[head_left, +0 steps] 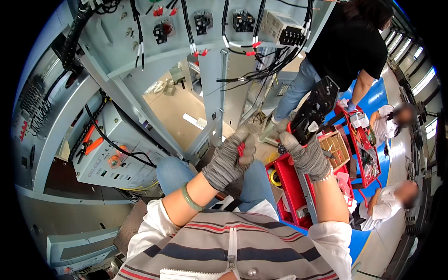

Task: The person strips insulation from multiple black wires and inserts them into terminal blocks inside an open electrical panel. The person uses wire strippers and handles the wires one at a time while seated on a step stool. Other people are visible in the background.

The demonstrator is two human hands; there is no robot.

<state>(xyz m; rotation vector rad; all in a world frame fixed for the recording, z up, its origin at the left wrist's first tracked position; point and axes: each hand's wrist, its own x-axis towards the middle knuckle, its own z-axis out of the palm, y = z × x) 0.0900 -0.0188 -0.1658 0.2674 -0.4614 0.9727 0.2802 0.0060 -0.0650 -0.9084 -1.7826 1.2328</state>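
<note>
Both of my hands wear grey knit gloves. My left hand (229, 159) is in front of my lap, fingers curled, pinching a small red terminal (241, 149). To its right, my right hand (304, 155) is closed around the red handle of a black crimping tool (315, 112); the tool's head points up and away. Beyond the hands, loose black wires (254, 74) with bare ends hang from the cabinet panel (186, 51). Similar red terminals (200, 53) sit on the ends of other wires there.
On the left, a grey control box (116, 154) carries orange-handled pliers (93, 144). A red tool cart (291, 193) with a yellow tape roll (274, 178) stands at right, near a box with compartments (335, 148). A person in black (347, 42) stands close by; two others are farther right.
</note>
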